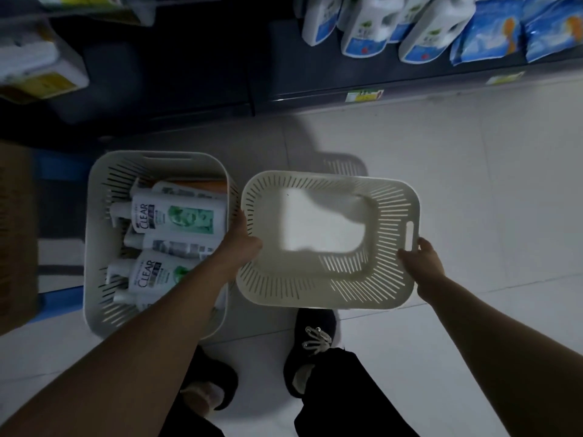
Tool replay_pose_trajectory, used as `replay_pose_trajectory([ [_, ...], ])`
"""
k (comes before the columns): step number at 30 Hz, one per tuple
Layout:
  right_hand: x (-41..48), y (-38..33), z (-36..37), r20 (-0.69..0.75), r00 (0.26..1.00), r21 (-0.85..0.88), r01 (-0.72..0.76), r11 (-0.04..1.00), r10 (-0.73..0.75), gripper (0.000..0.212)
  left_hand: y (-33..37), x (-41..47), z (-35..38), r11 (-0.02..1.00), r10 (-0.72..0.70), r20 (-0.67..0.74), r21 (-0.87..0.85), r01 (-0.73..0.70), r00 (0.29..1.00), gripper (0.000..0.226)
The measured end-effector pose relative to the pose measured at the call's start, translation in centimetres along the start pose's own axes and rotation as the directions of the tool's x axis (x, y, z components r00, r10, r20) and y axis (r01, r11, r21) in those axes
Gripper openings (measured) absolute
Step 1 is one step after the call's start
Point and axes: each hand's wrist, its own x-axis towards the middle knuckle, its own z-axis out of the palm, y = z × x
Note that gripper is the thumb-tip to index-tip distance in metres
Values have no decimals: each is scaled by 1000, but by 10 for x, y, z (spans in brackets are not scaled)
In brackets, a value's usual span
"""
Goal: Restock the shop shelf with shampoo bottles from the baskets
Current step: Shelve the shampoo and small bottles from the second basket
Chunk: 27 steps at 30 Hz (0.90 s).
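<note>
Between your two hands hangs the empty basket (391, 212), held over the floor (492, 190). Your left hand (243, 241) curls round its left rim, and your right hand (422, 260) grips the right rim beside the handle slot. Just left of your left hand, the second basket (94, 222) rests on the floor, with the shampoo bottles (176, 219) lying flat inside it. Ahead, the shelf (315, 96) carries white jugs (366, 29).
</note>
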Motion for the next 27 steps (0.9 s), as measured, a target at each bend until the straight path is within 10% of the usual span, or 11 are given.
replay_pose_trajectory([
  [8,-23,-24,28,27,997,-259,82,962,-78,68,-11,-30,-16,992,124,-14,12,-123,992,61],
  [13,-75,-91,74,184,942,-344,328,880,-280,59,-27,-81,-28,996,82,-191,-24,-88,978,61],
  [20,-141,-159,143,378,799,-404,597,693,-467,49,-94,-119,-56,933,-216,-518,-359,19,828,42],
  [27,-142,-210,217,536,544,-516,816,259,-646,43,-155,-104,-64,729,-626,-531,-658,188,570,54],
])
